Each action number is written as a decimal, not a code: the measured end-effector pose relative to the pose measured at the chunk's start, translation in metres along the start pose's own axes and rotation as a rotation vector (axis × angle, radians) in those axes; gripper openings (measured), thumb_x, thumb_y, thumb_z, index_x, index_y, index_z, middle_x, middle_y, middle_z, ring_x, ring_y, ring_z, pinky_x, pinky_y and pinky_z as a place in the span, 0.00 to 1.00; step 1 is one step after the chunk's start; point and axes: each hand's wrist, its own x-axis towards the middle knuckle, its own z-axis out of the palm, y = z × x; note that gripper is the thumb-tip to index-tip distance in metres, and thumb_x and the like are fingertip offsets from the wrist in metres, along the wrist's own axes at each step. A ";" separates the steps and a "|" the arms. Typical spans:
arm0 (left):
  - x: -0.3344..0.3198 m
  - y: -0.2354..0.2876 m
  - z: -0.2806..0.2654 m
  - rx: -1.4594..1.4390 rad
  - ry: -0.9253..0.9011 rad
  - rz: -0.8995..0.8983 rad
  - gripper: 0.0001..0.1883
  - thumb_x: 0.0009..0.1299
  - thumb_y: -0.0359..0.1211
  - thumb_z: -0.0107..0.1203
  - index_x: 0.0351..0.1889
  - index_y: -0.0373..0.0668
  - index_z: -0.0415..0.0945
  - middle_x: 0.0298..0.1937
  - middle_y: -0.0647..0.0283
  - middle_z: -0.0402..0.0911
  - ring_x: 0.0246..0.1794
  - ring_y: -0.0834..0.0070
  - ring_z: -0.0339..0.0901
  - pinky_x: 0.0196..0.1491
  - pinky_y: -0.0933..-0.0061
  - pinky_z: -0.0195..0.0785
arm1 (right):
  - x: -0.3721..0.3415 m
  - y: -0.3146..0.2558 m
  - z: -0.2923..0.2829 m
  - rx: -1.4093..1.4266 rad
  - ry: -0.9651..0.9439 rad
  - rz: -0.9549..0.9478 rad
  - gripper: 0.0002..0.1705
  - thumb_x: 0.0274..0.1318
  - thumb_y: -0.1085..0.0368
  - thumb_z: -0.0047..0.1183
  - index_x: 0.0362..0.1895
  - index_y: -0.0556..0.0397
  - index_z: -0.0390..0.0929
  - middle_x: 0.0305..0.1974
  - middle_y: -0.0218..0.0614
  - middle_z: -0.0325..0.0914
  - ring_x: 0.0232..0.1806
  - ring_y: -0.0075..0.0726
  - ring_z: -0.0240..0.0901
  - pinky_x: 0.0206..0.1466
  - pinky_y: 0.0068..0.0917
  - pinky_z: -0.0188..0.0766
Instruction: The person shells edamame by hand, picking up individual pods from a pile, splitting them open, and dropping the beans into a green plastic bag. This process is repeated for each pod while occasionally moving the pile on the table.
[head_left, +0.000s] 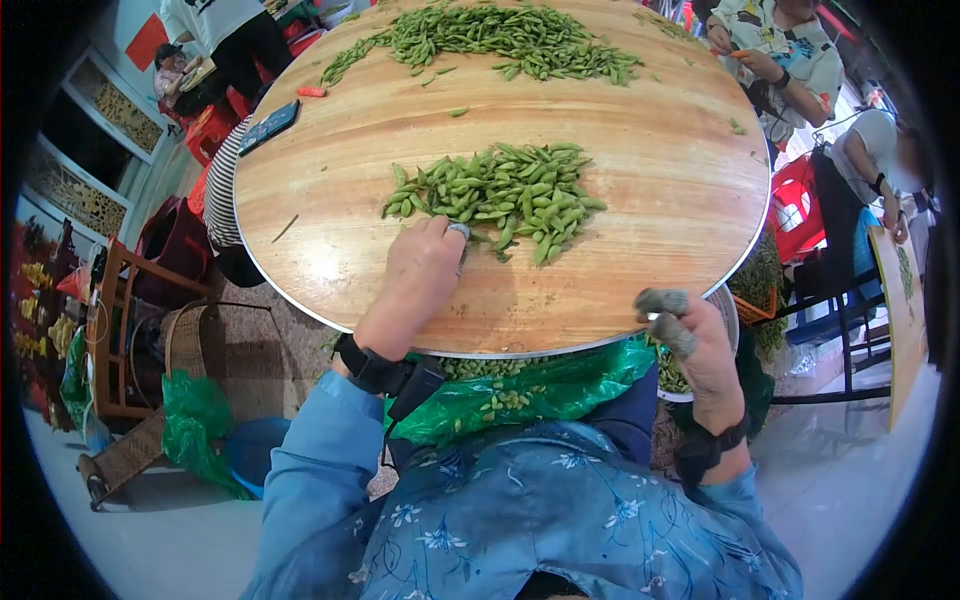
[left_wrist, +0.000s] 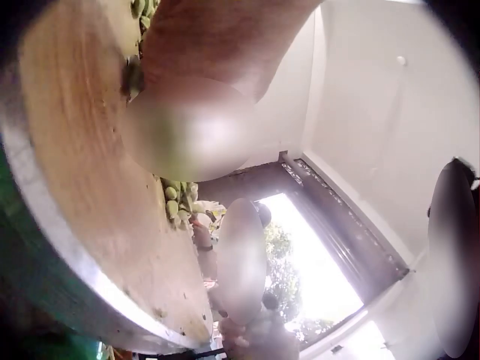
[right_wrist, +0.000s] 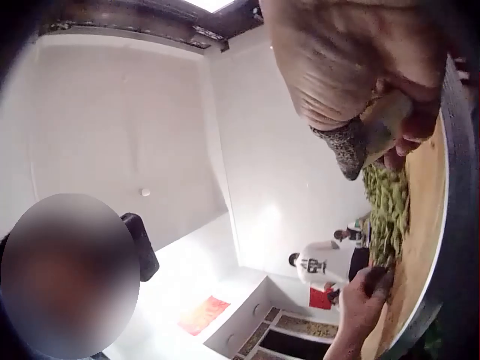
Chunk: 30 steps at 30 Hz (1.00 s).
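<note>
On the round wooden table (head_left: 330, 190) lies a pile of green bean pods (head_left: 500, 195). My left hand (head_left: 422, 262) is at the pile's near left edge with fingers bent down; a grey cover (head_left: 460, 232) shows on one digit. What its fingertips hold is hidden. My right hand (head_left: 695, 345) hovers by the table's front right rim, thumb and forefinger in grey covers and apart, the other fingers curled. A small white bit (head_left: 654, 317) shows between them. In the right wrist view the right thumb (right_wrist: 345, 150) is near, with the left hand (right_wrist: 364, 304) beyond it at the pods.
A larger pod heap (head_left: 510, 40) covers the table's far side. A phone (head_left: 269, 127) and a red object (head_left: 312, 92) lie at the left. Green plastic (head_left: 600, 375) with shelled beans (head_left: 500, 400) spreads over the lap below the rim. A person (head_left: 790, 60) sits at far right.
</note>
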 end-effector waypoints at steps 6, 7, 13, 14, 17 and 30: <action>-0.008 0.007 -0.013 0.004 0.108 0.073 0.08 0.46 0.25 0.52 0.25 0.38 0.71 0.29 0.55 0.69 0.31 0.60 0.68 0.31 0.63 0.62 | 0.020 0.004 0.047 0.268 -0.203 0.061 0.09 0.50 0.68 0.48 0.36 0.56 0.73 0.31 0.27 0.74 0.32 0.18 0.66 0.35 0.14 0.63; -0.009 0.008 -0.014 -0.142 0.165 0.031 0.08 0.49 0.25 0.52 0.28 0.38 0.71 0.29 0.57 0.70 0.29 0.64 0.69 0.30 0.67 0.63 | 0.023 0.003 0.053 0.237 -0.230 0.050 0.08 0.50 0.68 0.49 0.36 0.56 0.73 0.31 0.28 0.74 0.33 0.18 0.67 0.36 0.15 0.63; -0.025 0.041 -0.034 -1.435 -0.021 -0.541 0.06 0.59 0.26 0.51 0.33 0.37 0.69 0.24 0.63 0.73 0.22 0.80 0.68 0.22 0.83 0.60 | 0.035 -0.004 0.087 0.003 -0.195 -0.094 0.10 0.49 0.69 0.49 0.38 0.59 0.73 0.31 0.29 0.74 0.34 0.21 0.67 0.39 0.18 0.65; -0.028 0.044 -0.034 -1.587 -0.068 -0.621 0.06 0.60 0.27 0.51 0.34 0.37 0.68 0.23 0.64 0.73 0.21 0.84 0.67 0.21 0.85 0.59 | 0.035 -0.005 0.090 0.031 -0.218 -0.097 0.10 0.50 0.68 0.49 0.38 0.59 0.73 0.31 0.29 0.74 0.34 0.20 0.67 0.39 0.18 0.65; -0.037 0.051 -0.032 -1.653 -0.090 -0.628 0.06 0.59 0.25 0.52 0.33 0.37 0.69 0.23 0.65 0.73 0.20 0.84 0.68 0.21 0.85 0.60 | 0.032 -0.009 0.092 0.065 -0.258 -0.073 0.11 0.50 0.68 0.49 0.38 0.59 0.73 0.31 0.29 0.73 0.34 0.20 0.67 0.39 0.18 0.65; -0.042 0.067 -0.038 -1.528 -0.071 -0.558 0.06 0.57 0.23 0.54 0.32 0.35 0.70 0.28 0.66 0.75 0.28 0.84 0.71 0.31 0.84 0.66 | 0.029 -0.012 0.093 0.044 -0.265 0.002 0.08 0.51 0.68 0.48 0.34 0.59 0.72 0.28 0.28 0.73 0.31 0.18 0.66 0.35 0.17 0.64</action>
